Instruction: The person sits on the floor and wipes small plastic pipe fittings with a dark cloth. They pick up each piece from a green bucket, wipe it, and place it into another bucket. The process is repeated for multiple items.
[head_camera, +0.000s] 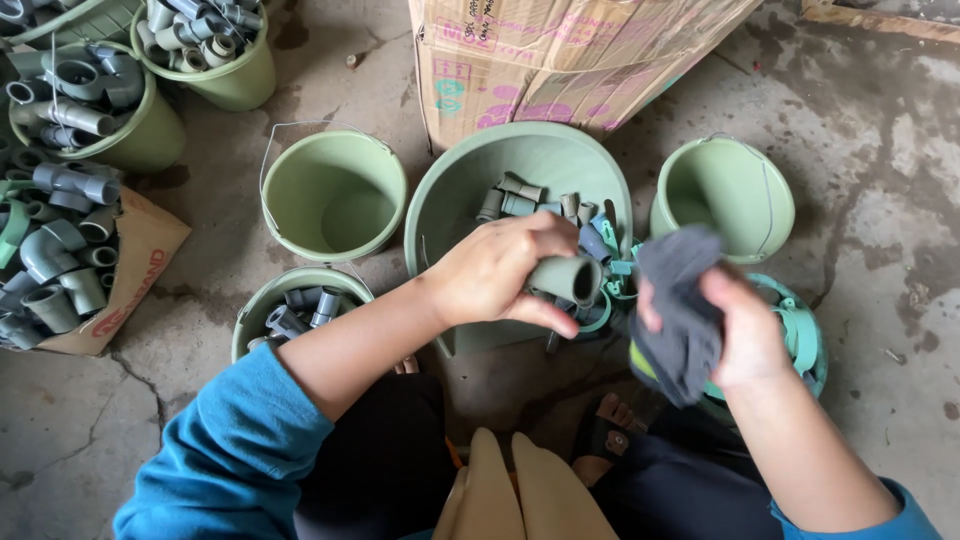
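Observation:
My left hand (495, 272) grips a short grey-green pipe fitting (570, 279), its open end facing right, above the front rim of a large green basin (450, 190). My right hand (735, 325) holds a dark grey rag (678, 300) bunched beside the fitting, a small gap between them. Inside the basin lie several more grey and teal pipe fittings (520, 195). Both sleeves are blue.
Green buckets stand left (290, 215) and right (770, 195) of the basin; another (262, 305) at lower left holds fittings. More fitting-filled buckets (245, 75) and a loose pile on cardboard (60, 260) sit at far left. A cardboard box (560, 60) stands behind. Cracked concrete floor.

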